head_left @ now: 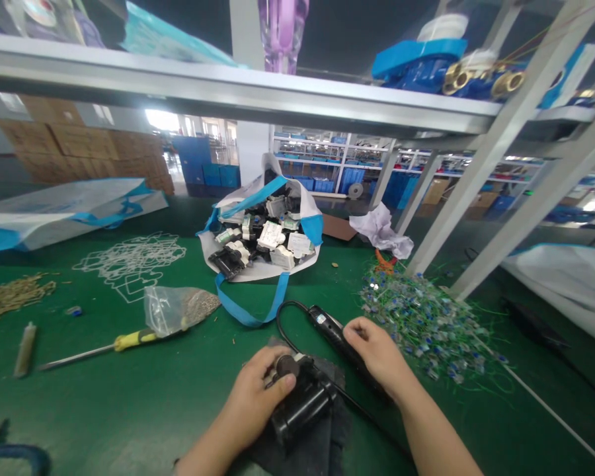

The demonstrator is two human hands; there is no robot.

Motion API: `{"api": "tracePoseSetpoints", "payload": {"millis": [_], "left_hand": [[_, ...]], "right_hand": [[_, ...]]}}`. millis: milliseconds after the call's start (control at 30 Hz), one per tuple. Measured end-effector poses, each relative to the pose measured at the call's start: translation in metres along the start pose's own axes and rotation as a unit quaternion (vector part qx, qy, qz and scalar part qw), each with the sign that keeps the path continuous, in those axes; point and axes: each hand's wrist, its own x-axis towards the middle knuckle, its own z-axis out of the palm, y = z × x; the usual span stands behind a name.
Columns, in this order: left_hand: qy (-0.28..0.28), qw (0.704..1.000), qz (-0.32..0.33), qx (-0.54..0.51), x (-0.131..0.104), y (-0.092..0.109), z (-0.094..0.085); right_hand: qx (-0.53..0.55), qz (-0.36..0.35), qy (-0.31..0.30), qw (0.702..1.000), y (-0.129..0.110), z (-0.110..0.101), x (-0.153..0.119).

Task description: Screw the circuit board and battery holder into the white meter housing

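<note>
My left hand (pixel 260 396) is wrapped round a black plastic part (pixel 305 406) with a round dark disc near its top. Beneath the part lies a dark cloth (pixel 327 439). To the right, my right hand (pixel 369 344) has its thumb and fingertips pressed together beside a black corded tool (pixel 334 334); whether anything is between those fingertips is hidden. The tool's cable loops behind the black part. Behind both hands stands an open white bag (pixel 208 248) with blue handles, filled with black and white plastic parts (pixel 271 235).
On the green table (pixel 104 410) lie a yellow-handled screwdriver (pixel 133 340), a plastic bag of small pieces (pixel 168 311), white loops (pixel 133 261) and a pile of green-wired seals (pixel 431 324). Metal shelf posts (pixel 480 152) rise at the right.
</note>
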Motion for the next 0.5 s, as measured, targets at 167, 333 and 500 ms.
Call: {"api": "tracePoseSetpoints", "payload": {"millis": [167,333,500], "left_hand": [[0.079,0.989,0.074,0.097,0.004,-0.002,-0.007],[0.116,0.988,0.088,0.044,0.002,0.004,-0.014],[0.031,0.988,0.121,0.091,-0.006,0.007,-0.011]], "right_hand": [[-0.137,0.002,-0.021,0.990,-0.011,-0.044,0.025],[-0.300,0.039,0.186,0.935,-0.022,-0.090,0.046],[-0.368,-0.046,-0.012,0.929,-0.048,-0.049,-0.012]]}}
